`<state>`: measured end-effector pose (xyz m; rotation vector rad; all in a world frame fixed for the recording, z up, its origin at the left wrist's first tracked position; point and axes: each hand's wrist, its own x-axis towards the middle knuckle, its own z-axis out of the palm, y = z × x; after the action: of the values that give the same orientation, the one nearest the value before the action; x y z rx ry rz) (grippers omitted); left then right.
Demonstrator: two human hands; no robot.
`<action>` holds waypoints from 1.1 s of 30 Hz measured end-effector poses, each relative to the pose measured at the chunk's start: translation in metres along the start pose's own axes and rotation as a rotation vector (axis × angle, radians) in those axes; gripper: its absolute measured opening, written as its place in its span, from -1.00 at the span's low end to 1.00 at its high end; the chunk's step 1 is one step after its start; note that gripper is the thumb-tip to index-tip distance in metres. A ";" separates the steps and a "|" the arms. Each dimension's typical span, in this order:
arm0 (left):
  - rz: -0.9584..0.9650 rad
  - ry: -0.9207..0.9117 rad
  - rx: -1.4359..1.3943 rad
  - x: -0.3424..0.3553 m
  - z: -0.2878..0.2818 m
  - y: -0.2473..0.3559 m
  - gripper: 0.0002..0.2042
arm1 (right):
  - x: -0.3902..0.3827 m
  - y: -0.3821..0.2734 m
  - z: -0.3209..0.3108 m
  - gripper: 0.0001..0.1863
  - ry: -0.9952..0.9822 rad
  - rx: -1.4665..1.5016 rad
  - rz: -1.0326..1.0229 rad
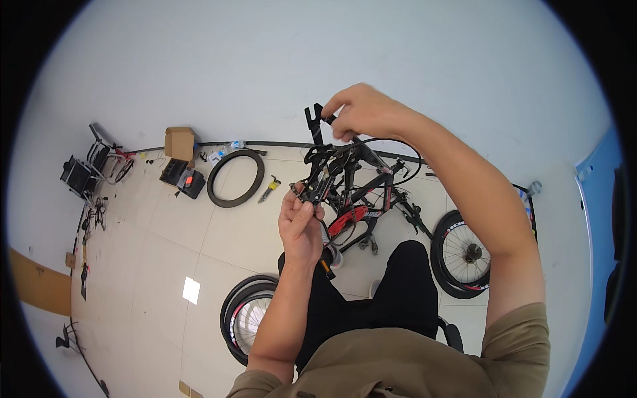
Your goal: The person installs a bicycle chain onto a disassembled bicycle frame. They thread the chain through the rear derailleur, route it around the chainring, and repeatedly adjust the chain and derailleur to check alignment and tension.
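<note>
My left hand (301,231) is closed on a black bicycle fork part (318,188) with small metal fittings, held low among the parts. My right hand (368,113) is raised higher, its bent fingers closed on the upper end of a black bar (330,119) beside a forked upright piece (311,125). Beneath my hands is a black bicycle frame (365,192) with a red chainring part (346,220) and dangling cables, partly hidden by the held parts and my left hand.
Around me lie a loose tyre (235,200), toolbox (189,182), open cardboard box (179,140), yellow-black pump (272,187), a wheel at right (458,265) and another at lower left (232,312). A folded wheelchair (79,176) stands along the left wall. The white wall (318,53) rises behind the bicycle.
</note>
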<state>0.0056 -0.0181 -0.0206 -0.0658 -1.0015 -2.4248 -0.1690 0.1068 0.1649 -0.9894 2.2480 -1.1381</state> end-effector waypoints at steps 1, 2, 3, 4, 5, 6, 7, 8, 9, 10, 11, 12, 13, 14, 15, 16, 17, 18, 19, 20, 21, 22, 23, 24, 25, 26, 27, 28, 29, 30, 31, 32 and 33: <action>0.000 0.004 0.000 0.000 0.001 0.000 -0.59 | -0.009 0.000 -0.003 -0.65 0.067 0.053 -0.042; -0.001 0.008 0.000 0.000 0.001 0.001 -0.59 | -0.018 0.000 -0.005 -0.67 0.133 0.107 -0.085; -0.001 0.008 0.001 0.000 0.001 0.002 -0.60 | -0.028 0.003 -0.007 -0.69 0.162 0.164 -0.076; -0.003 0.009 0.000 0.000 0.001 0.002 -0.60 | -0.038 0.007 -0.008 -0.71 0.189 0.220 -0.063; -0.004 0.012 0.000 -0.001 0.000 0.002 -0.60 | -0.046 0.013 -0.008 -0.72 0.216 0.276 -0.050; -0.005 0.009 -0.012 -0.001 0.002 0.000 -0.60 | -0.057 0.019 -0.010 -0.73 0.253 0.288 -0.026; -0.002 0.007 -0.018 0.000 0.003 0.000 -0.60 | -0.065 0.024 -0.012 -0.73 0.285 0.305 -0.007; 0.003 0.007 -0.023 0.000 0.003 0.000 -0.61 | -0.071 0.030 -0.014 -0.72 0.317 0.322 0.011; 0.007 0.002 -0.031 0.002 0.003 -0.001 -0.61 | -0.075 0.039 -0.018 -0.72 0.312 0.404 -0.010; 0.008 -0.002 -0.040 0.002 0.001 -0.003 -0.61 | -0.078 0.051 -0.019 -0.71 0.307 0.487 -0.028; 0.010 -0.005 -0.048 0.002 0.000 -0.004 -0.62 | -0.080 0.062 -0.019 -0.70 0.301 0.571 -0.048; 0.008 -0.007 -0.044 0.003 -0.001 -0.004 -0.62 | -0.081 0.070 -0.019 -0.67 0.292 0.588 -0.027; 0.007 -0.009 -0.041 0.002 -0.003 -0.004 -0.62 | -0.082 0.078 -0.018 -0.65 0.283 0.605 -0.006; 0.006 -0.011 -0.037 0.002 -0.003 -0.005 -0.62 | -0.082 0.084 -0.017 -0.63 0.274 0.622 0.015; 0.002 -0.010 -0.034 0.003 -0.002 -0.004 -0.63 | -0.082 0.090 -0.018 -0.60 0.249 0.568 0.109; -0.002 -0.009 -0.031 0.003 -0.001 -0.003 -0.63 | -0.081 0.094 -0.018 -0.58 0.221 0.510 0.170; -0.006 -0.008 -0.028 0.003 0.000 -0.003 -0.63 | -0.080 0.097 -0.018 -0.57 0.193 0.450 0.230; -0.005 -0.005 -0.022 0.003 -0.001 -0.002 -0.63 | -0.078 0.104 -0.016 -0.55 0.160 0.395 0.288; -0.007 -0.005 -0.024 0.003 0.000 -0.002 -0.63 | -0.077 0.116 -0.014 -0.62 0.136 0.471 0.310; -0.008 -0.005 -0.027 0.002 0.001 -0.002 -0.63 | -0.077 0.124 -0.011 -0.67 0.143 0.475 0.269; -0.006 -0.005 -0.024 0.002 0.001 -0.001 -0.62 | -0.076 0.129 -0.007 -0.72 0.146 0.480 0.225; -0.004 -0.004 -0.021 0.001 0.001 -0.001 -0.62 | -0.074 0.133 -0.004 -0.77 0.148 0.486 0.181; -0.002 -0.003 -0.019 0.001 0.001 0.000 -0.62 | -0.071 0.136 -0.004 -0.79 0.210 0.520 0.161; -0.011 0.004 -0.018 0.001 0.000 -0.001 -0.61 | -0.068 0.137 -0.005 -0.80 0.271 0.553 0.139; -0.020 0.012 -0.016 0.000 -0.002 -0.001 -0.61 | -0.064 0.137 -0.006 -0.79 0.331 0.587 0.118; -0.029 0.020 -0.014 0.000 -0.003 -0.001 -0.60 | -0.060 0.135 -0.009 -0.75 0.384 0.547 0.094; -0.032 0.026 -0.015 0.000 -0.002 -0.002 -0.59 | -0.058 0.130 -0.014 -0.71 0.439 0.505 0.072; -0.027 0.025 -0.012 0.000 -0.002 -0.001 -0.59 | -0.053 0.127 -0.019 -0.66 0.492 0.464 0.049; -0.021 0.025 -0.009 0.000 -0.002 0.000 -0.59 | -0.043 0.129 -0.023 -0.70 0.574 0.314 0.000; -0.018 0.023 -0.009 0.000 -0.001 0.000 -0.59 | -0.034 0.136 -0.028 -0.70 0.587 0.183 -0.016; -0.019 0.026 -0.024 0.000 0.001 -0.001 -0.59 | -0.025 0.145 -0.036 -0.71 0.601 0.046 -0.031; -0.021 0.028 -0.038 0.001 0.003 -0.002 -0.59 | -0.019 0.154 -0.043 -0.71 0.613 -0.090 -0.045; -0.017 0.037 -0.043 0.001 0.002 -0.001 -0.59 | -0.012 0.157 -0.045 -0.67 0.502 -0.239 0.037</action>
<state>0.0040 -0.0163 -0.0201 -0.0279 -0.9371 -2.4546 -0.2532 0.2026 0.0624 -0.8067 2.8413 -1.2271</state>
